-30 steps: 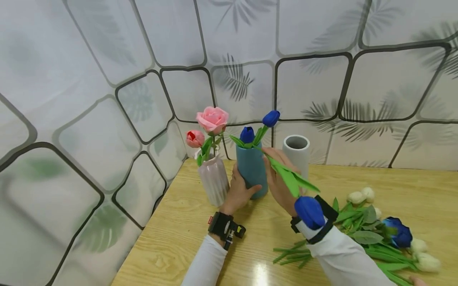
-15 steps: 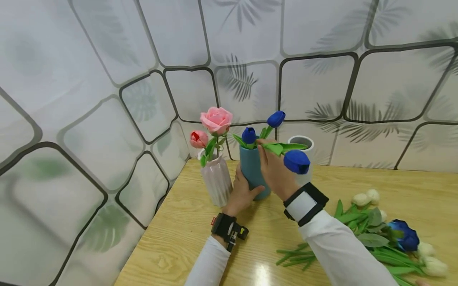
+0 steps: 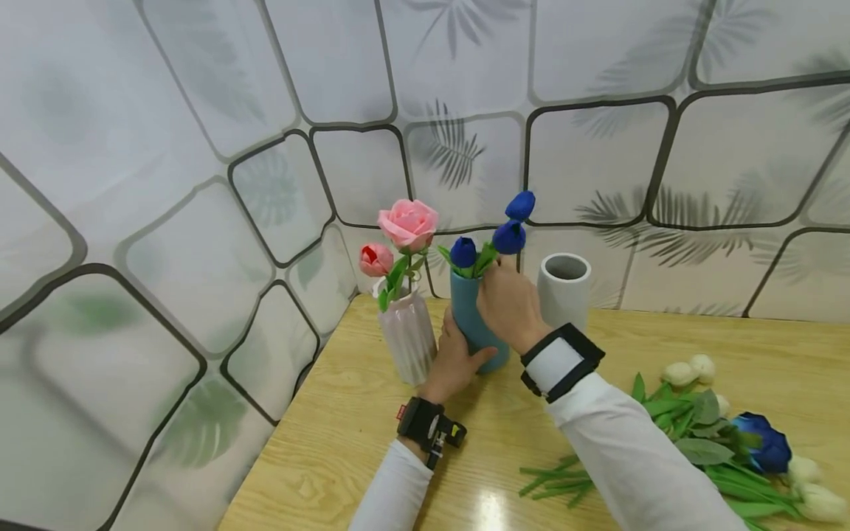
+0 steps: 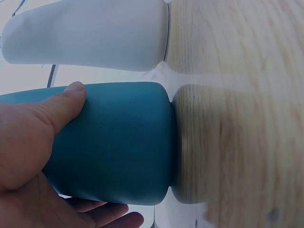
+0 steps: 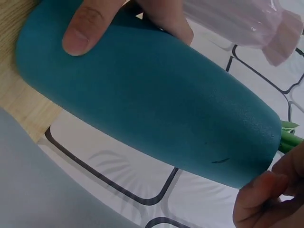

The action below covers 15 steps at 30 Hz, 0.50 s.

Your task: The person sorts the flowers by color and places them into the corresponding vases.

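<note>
My left hand [image 3: 454, 363] grips the lower part of a teal vase [image 3: 467, 313], thumb across its front in the left wrist view. The vase stands tilted on the table. At its mouth, my right hand [image 3: 510, 299] has its fingers curled around the stem of a blue tulip [image 3: 509, 237], mostly hidden by the hand. A second blue tulip [image 3: 520, 205] shows just behind that bloom. Another blue tulip [image 3: 463, 252] sits low at the vase's left rim. In the right wrist view, a green stem [image 5: 289, 141] shows at the rim beside the curled fingers.
Left of the teal vase stands a pale pink ribbed vase [image 3: 406, 335] with a pink rose [image 3: 408, 225] and a pink tulip [image 3: 376, 259]. A white vase [image 3: 564, 291] is close on the right. White and blue flowers [image 3: 760, 442] lie in a pile at the table's right.
The tulip in my right hand has swung from hanging down over the wrist to upright above the vase mouth. My left hand keeps its hold on the teal vase.
</note>
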Each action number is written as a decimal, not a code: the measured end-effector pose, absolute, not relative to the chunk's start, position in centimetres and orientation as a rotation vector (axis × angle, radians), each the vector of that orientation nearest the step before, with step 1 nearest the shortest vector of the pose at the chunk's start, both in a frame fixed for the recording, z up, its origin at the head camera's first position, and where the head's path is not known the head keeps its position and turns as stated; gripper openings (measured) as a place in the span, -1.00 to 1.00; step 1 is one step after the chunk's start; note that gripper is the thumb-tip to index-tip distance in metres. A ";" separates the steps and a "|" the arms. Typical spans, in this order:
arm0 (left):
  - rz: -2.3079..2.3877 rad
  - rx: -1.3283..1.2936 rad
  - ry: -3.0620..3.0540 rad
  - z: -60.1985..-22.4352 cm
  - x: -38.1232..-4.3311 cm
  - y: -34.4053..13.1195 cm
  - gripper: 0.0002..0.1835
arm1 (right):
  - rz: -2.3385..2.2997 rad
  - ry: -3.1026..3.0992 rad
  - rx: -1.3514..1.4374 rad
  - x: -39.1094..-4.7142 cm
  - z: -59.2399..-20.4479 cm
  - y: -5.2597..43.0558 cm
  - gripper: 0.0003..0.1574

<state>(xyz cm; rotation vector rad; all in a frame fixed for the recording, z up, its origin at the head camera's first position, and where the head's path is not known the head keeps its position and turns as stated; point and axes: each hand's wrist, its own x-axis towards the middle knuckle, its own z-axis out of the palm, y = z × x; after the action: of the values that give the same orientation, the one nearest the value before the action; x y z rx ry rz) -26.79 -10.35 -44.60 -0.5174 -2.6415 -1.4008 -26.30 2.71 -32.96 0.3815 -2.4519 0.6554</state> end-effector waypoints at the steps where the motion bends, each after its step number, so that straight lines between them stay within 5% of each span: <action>1: -1.390 -0.522 -2.639 -44.6 -26.8 -10.3 0.12 | 0.664 -2.464 0.372 -26.2 -32.9 2.7 -0.78; 4: -1.364 -0.529 -2.637 -44.7 -26.9 -10.3 0.12 | 0.710 -2.479 0.315 -25.9 -33.1 2.6 -0.79; 8: -1.350 -0.508 -2.655 -44.7 -26.9 -10.3 0.14 | 0.847 -2.412 0.272 -25.4 -33.8 2.5 -0.45; 15: -1.370 -0.471 -2.660 -44.6 -26.7 -10.3 0.15 | 1.035 -2.374 0.301 -23.6 -36.1 3.1 -0.46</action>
<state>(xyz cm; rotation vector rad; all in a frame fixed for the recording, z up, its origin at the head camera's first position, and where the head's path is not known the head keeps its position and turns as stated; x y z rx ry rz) -26.74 -10.31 -44.63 -0.4707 -2.6600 -1.3695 -23.60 3.10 -36.08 0.3011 -2.3745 1.0352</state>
